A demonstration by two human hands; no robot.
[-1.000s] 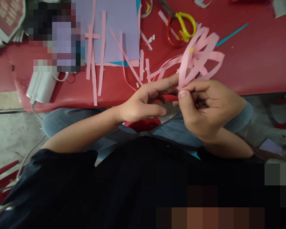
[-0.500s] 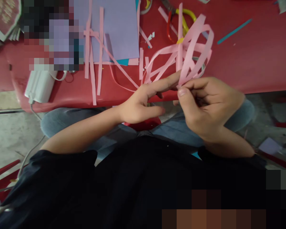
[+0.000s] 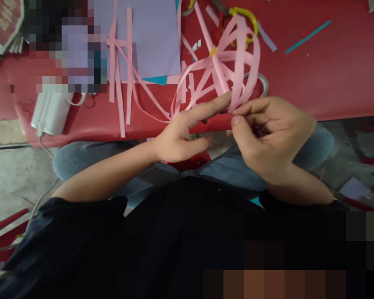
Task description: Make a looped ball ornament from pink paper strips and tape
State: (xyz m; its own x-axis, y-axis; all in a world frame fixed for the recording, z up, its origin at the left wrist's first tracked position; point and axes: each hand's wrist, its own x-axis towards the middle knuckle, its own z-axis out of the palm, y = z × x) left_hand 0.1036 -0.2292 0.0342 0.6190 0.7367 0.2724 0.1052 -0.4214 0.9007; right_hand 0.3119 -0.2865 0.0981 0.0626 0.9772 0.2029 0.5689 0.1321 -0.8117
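Several pink paper strips [image 3: 240,54] bend into loops around a pink rolled paper tube [image 3: 205,27] with a yellow piece [image 3: 213,51] on it. My right hand [image 3: 272,135] pinches near the gathered lower ends of the loops between thumb and forefinger. My left hand [image 3: 180,135] has its fingers stretched out and its thumb apart. The left fingertips reach the lower end of the tube and loops; their exact contact is hidden. Other strips of the piece curve down to the left, behind the left hand.
Purple paper sheets [image 3: 157,37] and loose pink strips [image 3: 129,66] lie on the red table [image 3: 318,83]. Yellow-and-red-handled pliers or scissors [image 3: 251,16], a tape roll [image 3: 263,83] and a blue strip [image 3: 308,37] lie beyond. A white power brick [image 3: 51,110] with a cable is at left.
The looped pink piece has tilted and shifted left, its tube now slanting to the upper left. Both hands have moved only slightly left.
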